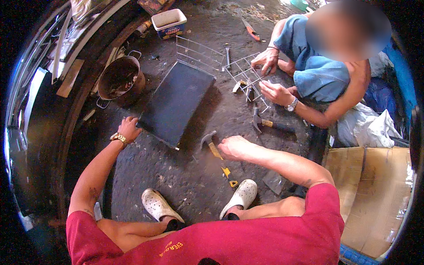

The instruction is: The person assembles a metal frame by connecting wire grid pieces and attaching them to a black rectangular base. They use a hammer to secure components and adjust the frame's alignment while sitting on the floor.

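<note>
A dark flat panel with thin pale edges (179, 104) lies tilted across the floor in front of me. My left hand (128, 129) is at its near left corner, fingers closed on the edge. My right hand (235, 148) is curled just right of a claw hammer (215, 150) with a yellowish handle; whatever its fingers hold is hidden. Below that hammer lies a yellow-and-black tool (229, 176). Beyond the panel, a thin wire grid (198, 49) stands against its far edge.
At right, a crouching co-worker's hands (276, 92) hold another wire grid (247, 73). Near them lie a second hammer (264, 123) and a red-handled tool (252, 33). A rusty pot (139, 81) and white tub (169, 18) stand left; cardboard (375, 194) is at right.
</note>
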The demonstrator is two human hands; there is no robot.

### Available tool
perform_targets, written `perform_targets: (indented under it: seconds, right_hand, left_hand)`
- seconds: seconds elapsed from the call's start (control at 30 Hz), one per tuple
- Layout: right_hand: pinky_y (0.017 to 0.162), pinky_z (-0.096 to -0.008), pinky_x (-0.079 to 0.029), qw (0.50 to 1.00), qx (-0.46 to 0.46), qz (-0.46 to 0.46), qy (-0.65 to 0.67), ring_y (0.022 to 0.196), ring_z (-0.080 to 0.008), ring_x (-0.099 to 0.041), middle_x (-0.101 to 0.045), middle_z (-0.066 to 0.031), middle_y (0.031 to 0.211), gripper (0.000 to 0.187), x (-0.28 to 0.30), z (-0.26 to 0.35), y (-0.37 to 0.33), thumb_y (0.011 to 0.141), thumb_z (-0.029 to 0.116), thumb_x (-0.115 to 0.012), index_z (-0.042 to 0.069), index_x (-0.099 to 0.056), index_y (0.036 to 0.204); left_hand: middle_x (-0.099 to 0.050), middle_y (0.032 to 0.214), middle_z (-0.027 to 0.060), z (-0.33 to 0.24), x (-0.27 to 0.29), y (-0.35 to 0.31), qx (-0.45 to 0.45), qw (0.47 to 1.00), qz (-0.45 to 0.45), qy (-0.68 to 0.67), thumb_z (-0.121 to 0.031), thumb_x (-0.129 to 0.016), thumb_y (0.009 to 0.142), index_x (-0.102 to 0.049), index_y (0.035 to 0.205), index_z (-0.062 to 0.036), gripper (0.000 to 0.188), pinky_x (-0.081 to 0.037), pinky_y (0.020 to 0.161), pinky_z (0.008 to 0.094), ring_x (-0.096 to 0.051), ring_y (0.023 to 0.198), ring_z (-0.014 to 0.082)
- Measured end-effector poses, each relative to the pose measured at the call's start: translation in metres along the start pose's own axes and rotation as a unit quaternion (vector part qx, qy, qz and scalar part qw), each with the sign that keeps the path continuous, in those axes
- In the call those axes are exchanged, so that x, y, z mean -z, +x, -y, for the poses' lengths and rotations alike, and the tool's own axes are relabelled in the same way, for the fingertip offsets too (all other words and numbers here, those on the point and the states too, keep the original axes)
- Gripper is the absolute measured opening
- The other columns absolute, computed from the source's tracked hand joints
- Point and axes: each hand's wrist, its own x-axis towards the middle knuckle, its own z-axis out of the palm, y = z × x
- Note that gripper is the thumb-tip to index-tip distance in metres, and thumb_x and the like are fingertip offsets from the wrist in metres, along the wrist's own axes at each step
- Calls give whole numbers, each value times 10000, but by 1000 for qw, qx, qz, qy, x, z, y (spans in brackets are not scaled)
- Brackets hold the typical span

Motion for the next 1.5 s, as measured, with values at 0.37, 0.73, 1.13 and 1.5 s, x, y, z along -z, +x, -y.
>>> perform_targets:
  seconds: [0.37,0.73,1.13,1.5]
  right_hand:
    - [764,-460,-548,1000,23,6,-15,895,-351,-670,-677,-190,905,188,-1,18,-5,830,159,-563,15,-650,912]
    - [687,-455,-564,992,114,-54,13,848,-350,-680,-678,-167,878,175,16,49,-21,794,151,-621,7,-680,875]
    - [727,-456,-562,986,143,-70,40,863,-354,-676,-674,-190,909,166,16,60,-33,780,128,-622,4,-678,874]
    - [887,-483,-482,984,-67,71,152,1029,-368,-610,-638,-178,1079,362,20,42,-40,899,316,-567,47,-607,1137]
  left_hand:
    - [-473,1376,137,-5,7,0,16,1000,-1,15,-327,-670,821,-580,1262,-124,493,-432,994,509,-444,1255,376]
    - [-578,1123,141,-43,22,5,-42,993,-91,-56,-312,-655,845,-655,1108,-95,341,-454,929,441,-525,1099,340]
    - [-580,1116,169,-70,28,-2,-90,990,-63,-91,-285,-656,850,-665,1091,-66,326,-445,945,431,-522,1102,350]
    - [-662,1064,193,-72,44,-14,-104,977,-20,-185,-285,-635,866,-665,1074,-23,336,-492,891,415,-626,995,350]
